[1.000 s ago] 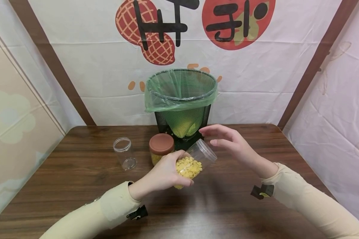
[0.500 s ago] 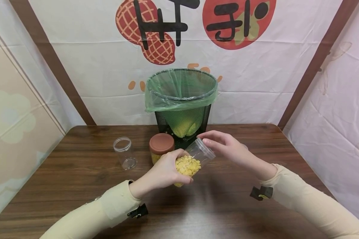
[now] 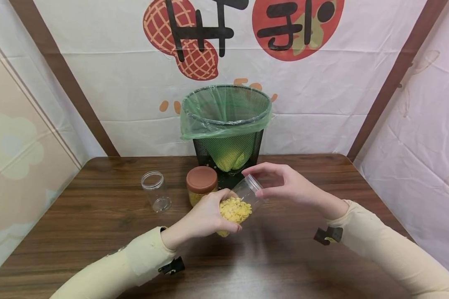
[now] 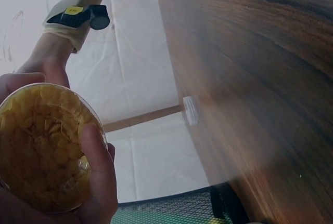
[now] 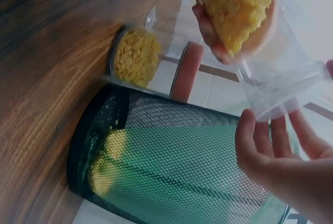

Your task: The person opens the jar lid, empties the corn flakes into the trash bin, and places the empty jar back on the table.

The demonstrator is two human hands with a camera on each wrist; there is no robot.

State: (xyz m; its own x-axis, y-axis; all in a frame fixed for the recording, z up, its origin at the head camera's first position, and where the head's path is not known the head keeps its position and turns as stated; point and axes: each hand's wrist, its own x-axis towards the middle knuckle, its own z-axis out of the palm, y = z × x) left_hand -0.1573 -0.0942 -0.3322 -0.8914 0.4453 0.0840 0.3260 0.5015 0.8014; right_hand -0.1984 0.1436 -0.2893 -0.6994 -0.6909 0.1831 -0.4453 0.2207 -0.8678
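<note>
Tilted to the upper right, a clear jar (image 3: 236,209) is partly filled with yellow flakes. My left hand (image 3: 211,214) grips its lower body. In the left wrist view, the flakes show through the round base of the jar (image 4: 44,146), with a thumb along its side. My right hand (image 3: 292,187) has its thumb and fingers curled round the jar's ribbed clear end. From the right wrist view, those fingers (image 5: 260,135) meet that end; whether a separate lid sits there I cannot tell. Just behind my left hand stands another jar with a brown lid (image 3: 202,179), also containing yellow flakes.
An uncapped clear jar (image 3: 157,195) stands on the wooden table (image 3: 97,232) to the left. Behind the jars is a black mesh bin (image 3: 228,145) lined with a green bag, yellow items at its bottom. A whitish ribbed lid (image 4: 191,110) lies on the table.
My right hand has come in from the right and closed round the jar's ribbed end. My left hand has kept its grip, and the jar stays tilted.
</note>
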